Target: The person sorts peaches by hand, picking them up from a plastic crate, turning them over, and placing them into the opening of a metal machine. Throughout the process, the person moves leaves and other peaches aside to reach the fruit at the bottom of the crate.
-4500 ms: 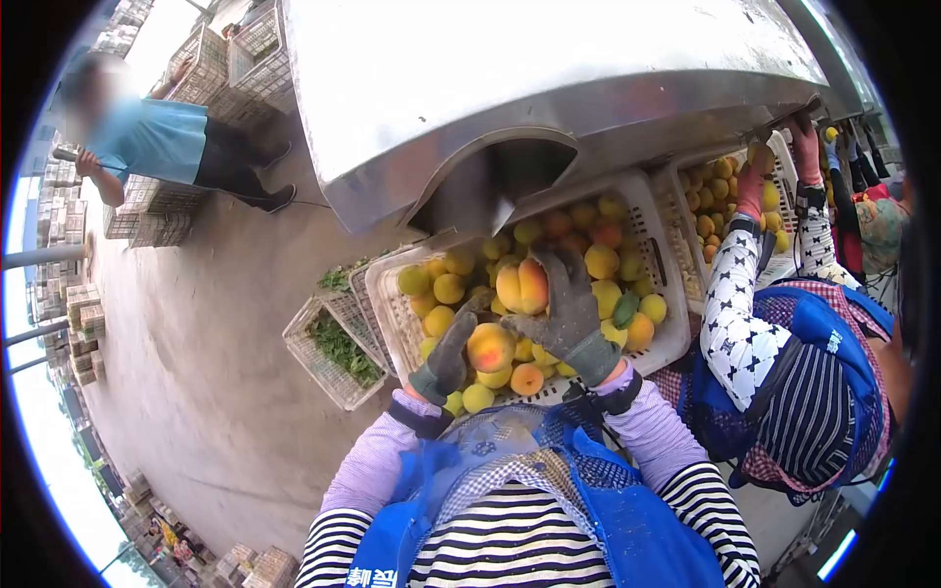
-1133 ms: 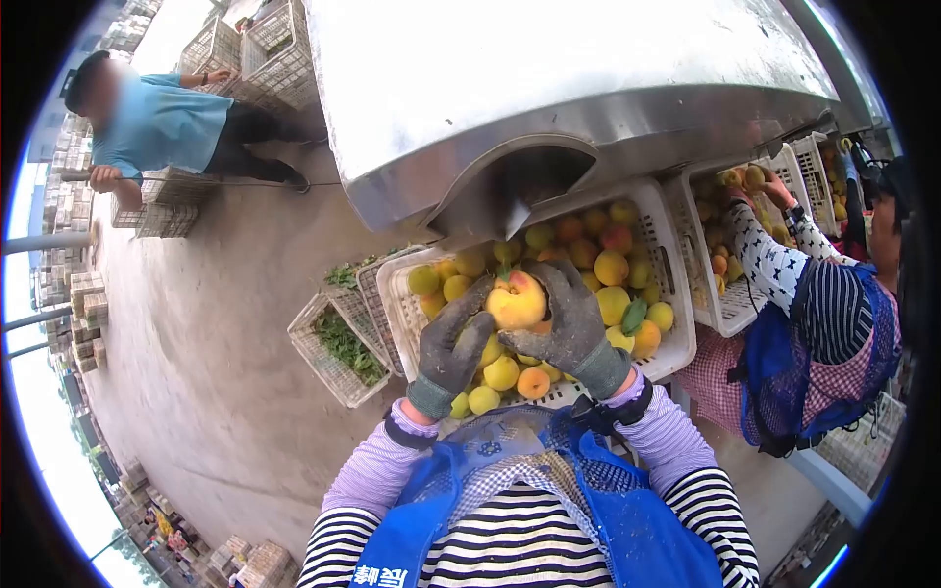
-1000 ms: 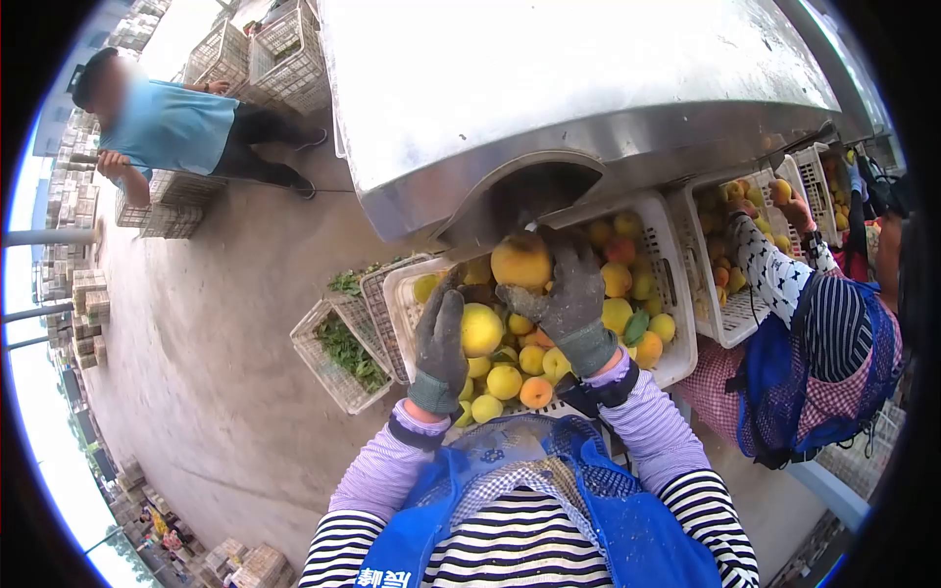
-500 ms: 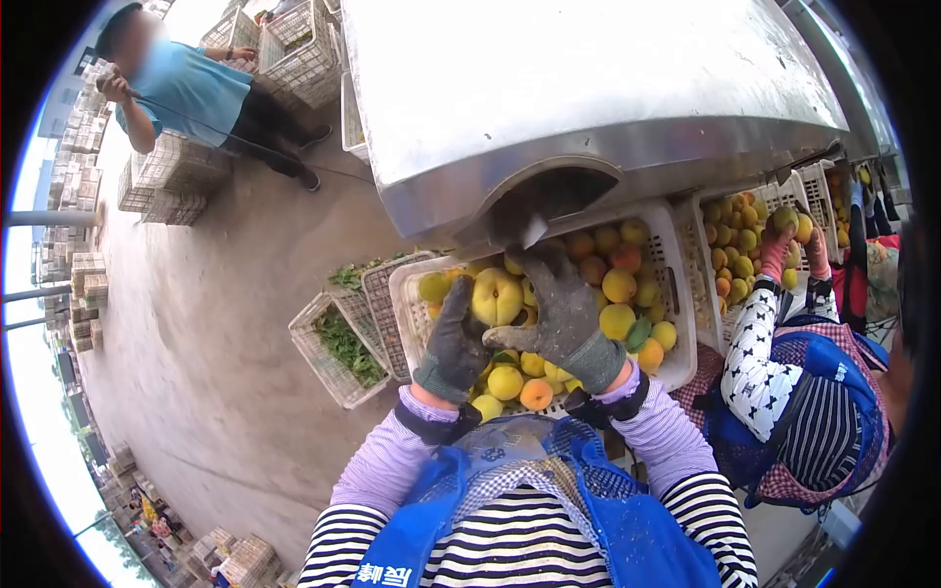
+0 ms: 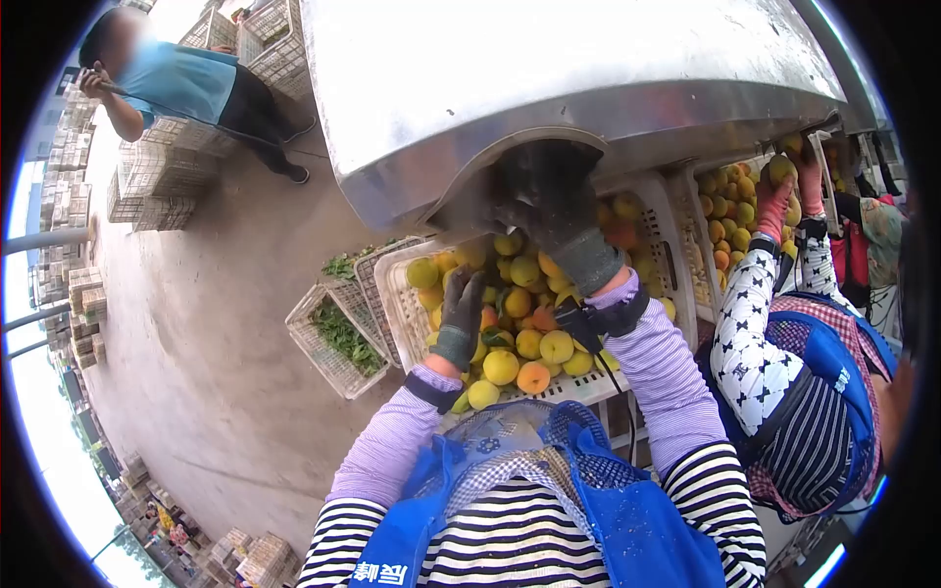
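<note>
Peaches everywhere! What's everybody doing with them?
A person in grey gloves stands over a white crate full of yellow and orange peaches. Their left hand lies on the fruit, and their right hand reaches up into the dark mouth of a big metal machine. Beside them, a co-worker's red-gloved hand holds a peach over the next crate.

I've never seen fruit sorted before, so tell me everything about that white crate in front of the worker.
The white crate looks like latticed plastic with slotted walls. It sits under the metal chute, heaped with yellow and orange peaches. The gloved left hand rests on the fruit. A crate holding leaves stands nearby on the floor.
</note>
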